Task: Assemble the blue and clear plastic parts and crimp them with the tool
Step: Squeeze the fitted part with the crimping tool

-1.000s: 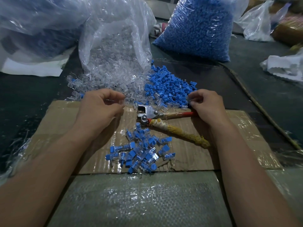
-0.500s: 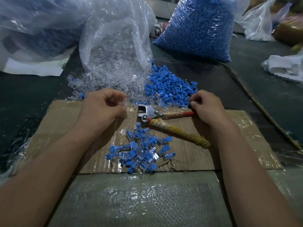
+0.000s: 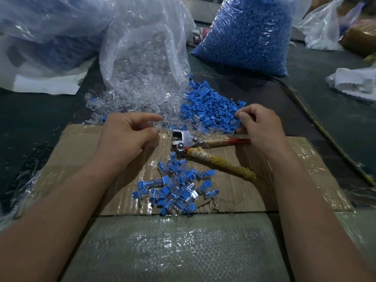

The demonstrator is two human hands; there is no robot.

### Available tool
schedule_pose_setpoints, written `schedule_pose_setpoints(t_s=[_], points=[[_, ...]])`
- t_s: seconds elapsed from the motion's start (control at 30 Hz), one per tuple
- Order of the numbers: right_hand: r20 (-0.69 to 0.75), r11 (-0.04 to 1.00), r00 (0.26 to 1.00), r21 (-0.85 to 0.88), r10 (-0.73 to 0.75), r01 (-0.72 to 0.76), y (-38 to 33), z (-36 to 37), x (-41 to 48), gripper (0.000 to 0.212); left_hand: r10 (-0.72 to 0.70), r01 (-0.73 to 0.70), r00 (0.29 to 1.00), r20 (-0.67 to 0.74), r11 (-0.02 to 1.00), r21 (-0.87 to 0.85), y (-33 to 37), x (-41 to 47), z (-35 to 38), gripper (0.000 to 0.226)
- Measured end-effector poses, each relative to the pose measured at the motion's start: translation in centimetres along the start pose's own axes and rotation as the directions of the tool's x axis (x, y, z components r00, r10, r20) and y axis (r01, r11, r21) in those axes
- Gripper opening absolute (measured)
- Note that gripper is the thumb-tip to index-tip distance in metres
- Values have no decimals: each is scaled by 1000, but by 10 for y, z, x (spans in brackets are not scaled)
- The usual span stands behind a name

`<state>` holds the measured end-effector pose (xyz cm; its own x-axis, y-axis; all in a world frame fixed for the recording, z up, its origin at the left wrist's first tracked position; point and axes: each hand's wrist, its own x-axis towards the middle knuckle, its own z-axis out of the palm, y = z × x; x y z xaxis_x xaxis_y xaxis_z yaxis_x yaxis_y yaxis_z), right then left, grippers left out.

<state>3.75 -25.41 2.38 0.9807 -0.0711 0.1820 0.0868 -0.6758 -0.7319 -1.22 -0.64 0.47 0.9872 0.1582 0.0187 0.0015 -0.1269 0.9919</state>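
Joined pieces point(image 3: 177, 186) lie nearest on the cardboard point(image 3: 284, 180), with the crimping tool point(image 3: 189, 139) just beyond. My right hand point(image 3: 260, 127) pinches a blue part point(image 3: 239, 121). My left hand point(image 3: 126, 135), fingers loosely parted at the clear parts point(image 3: 138, 102), may hold one; I cannot tell. Misaligned halves could jam when crimped.

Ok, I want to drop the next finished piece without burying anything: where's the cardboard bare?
Bare cardboard lies between the finished pile, the tool's yellow handle and the right forearm, and left of the left forearm. The far edge is crowded with clear parts, blue parts and the tool's head.
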Motion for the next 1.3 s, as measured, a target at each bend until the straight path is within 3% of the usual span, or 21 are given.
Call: schedule_pose_setpoints(t_s=[0.17, 0.4, 0.57, 0.7, 0.9, 1.1, 1.3], points=[[-35, 996, 999, 87, -27, 30, -6, -1, -5, 20, -23, 26, 999, 32, 996, -82, 2, -1, 4, 29], [76, 987, 991, 127, -109, 99, -24, 14, -19, 20, 39, -37, 998, 47, 998, -52, 2, -3, 5, 15], [75, 933, 951, 229, -301, 278, -47, 26, -38, 24, 82, -81, 996, 31, 997, -16, 0, -6, 10, 16], [30, 881, 891, 169, -453, 442, -58, 40, -49, 19, 102, -102, 995, -11, 994, -50, 0, -10, 12, 9], [55, 878, 881, 124, -470, 462, -59, 49, -51, 9, 182, -182, 983, 22, 983, 11, 5, -14, 17, 22], [27, 870, 874, 113, -485, 479, -59, 54, -51, 11, 299, -303, 953, 56, 949, 89, 9, -20, 18, 27], [76, 842, 866, 290, -494, 455, -57, 53, -47, 20, 216, -206, 974, 70, 971, -120, 11, -17, 14, 14]])
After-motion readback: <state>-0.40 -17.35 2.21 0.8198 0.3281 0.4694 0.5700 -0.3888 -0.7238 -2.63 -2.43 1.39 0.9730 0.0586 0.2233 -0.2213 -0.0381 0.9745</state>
